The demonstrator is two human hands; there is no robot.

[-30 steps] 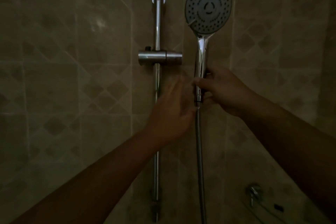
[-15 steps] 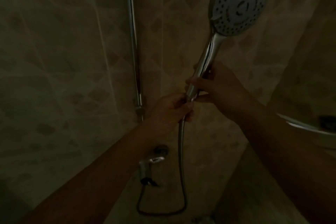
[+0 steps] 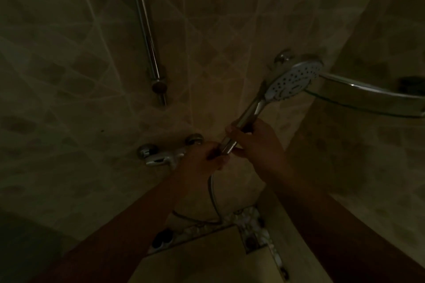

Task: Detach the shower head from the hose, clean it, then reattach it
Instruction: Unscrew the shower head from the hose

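Right hand [image 3: 255, 142] grips the chrome shower head [image 3: 292, 82] handle; left hand [image 3: 202, 161] pinches the ribbed metal hose [image 3: 212, 197] at the joint. Chrome tap [image 3: 161, 156] beside, on tiled wall [image 3: 69, 76].

Chrome rail [image 3: 147, 37] on tiled wall; mixer tap [image 3: 161, 156] below; shelf [image 3: 368, 96] right.

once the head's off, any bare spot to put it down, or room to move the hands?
Bare floor tile lies below the mosaic strip, between the forearms. Open wall spans between the rail and the shower head. It is crowded where the left hand and right hand meet beside the tap, with the hose below.
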